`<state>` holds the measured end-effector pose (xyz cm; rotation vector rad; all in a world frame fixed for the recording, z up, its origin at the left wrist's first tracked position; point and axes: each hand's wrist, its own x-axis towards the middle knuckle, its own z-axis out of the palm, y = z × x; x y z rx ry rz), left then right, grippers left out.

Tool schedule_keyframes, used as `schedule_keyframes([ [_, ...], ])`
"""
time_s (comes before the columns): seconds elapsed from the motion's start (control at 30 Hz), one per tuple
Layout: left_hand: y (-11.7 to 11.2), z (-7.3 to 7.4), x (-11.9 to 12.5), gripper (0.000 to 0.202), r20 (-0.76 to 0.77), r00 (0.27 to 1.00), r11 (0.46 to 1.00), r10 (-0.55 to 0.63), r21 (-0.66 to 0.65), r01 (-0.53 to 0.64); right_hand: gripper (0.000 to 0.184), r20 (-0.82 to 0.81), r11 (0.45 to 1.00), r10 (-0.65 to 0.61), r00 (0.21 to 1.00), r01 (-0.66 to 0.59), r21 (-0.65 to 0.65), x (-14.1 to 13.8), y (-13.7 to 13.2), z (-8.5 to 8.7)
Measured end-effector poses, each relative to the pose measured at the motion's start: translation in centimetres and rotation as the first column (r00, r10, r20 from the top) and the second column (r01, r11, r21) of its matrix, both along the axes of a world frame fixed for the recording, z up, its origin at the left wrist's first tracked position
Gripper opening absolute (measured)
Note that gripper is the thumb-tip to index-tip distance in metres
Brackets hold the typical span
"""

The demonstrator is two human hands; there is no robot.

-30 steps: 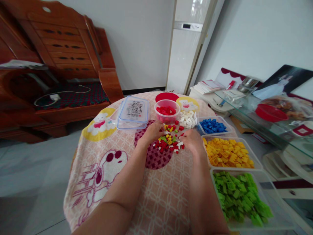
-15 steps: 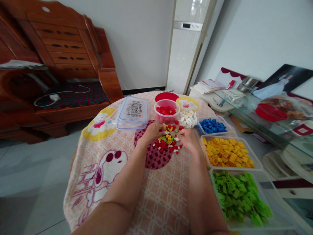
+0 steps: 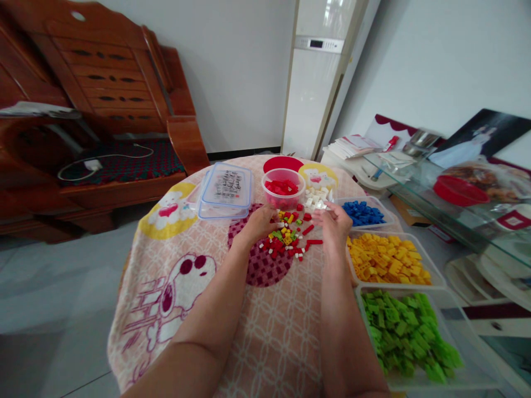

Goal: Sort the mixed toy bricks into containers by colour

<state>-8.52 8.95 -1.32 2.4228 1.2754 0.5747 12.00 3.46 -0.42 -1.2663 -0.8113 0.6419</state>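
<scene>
The left hand (image 3: 261, 221) rests low at the far left edge of a mixed pile of small bricks (image 3: 286, 237), its fingers bent toward a white piece; how far open that grip is, and whether it has hold of anything, I cannot tell. The right hand (image 3: 337, 222) is just beside the heap of white bricks (image 3: 317, 197), between it and the blue bricks (image 3: 363, 213), with its fingers partly curled; a pale bit shows near the fingertips, but I cannot tell whether this grip has closed on it. The mixed pile, of red, yellow, green and white pieces, lies between the two hands on the cloth-covered surface (image 3: 277, 337), with two longer red bricks at its right side. Beyond it stands a round clear tub (image 3: 286, 201) holding red bricks (image 3: 281, 187). Along the right side, clear containers hold the blue, then the yellow bricks (image 3: 385, 258), then the green bricks (image 3: 409, 329) nearest the viewer. Blue-edged lids (image 3: 227, 188) lie stacked left of the tub.
</scene>
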Motion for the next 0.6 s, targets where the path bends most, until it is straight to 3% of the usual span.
schedule_keyframes([
  [0.17, 0.0, 0.0, 0.0, 0.012, 0.002, 1.000, 1.000, -0.003, -0.005, 0.003, 0.065, -0.002, 0.993, 0.018, 1.000, -0.018, 0.116, 0.3, 0.1, -0.5],
  [0.33, -0.1, 0.1, 0.1, 0.011, 0.003, 1.000, 1.000, 0.006, 0.001, -0.006, 0.059, 0.005, 0.992, 0.023, 1.000, -0.023, 0.122, 0.4, 0.1, -0.9],
  [0.47, -0.1, 0.1, 0.1, 0.010, 0.024, 1.000, 1.000, -0.001, -0.004, 0.001, 0.043, 0.063, 0.990, 0.138, 0.988, -0.136, -0.026, -0.2, -0.2, -0.6],
  [0.6, -0.1, 0.4, 0.1, 0.010, 0.044, 0.999, 1.000, 0.006, 0.008, -0.006, 0.037, 0.171, 0.939, 0.311, 0.935, -0.274, -0.207, -1.6, -0.9, -0.1],
])
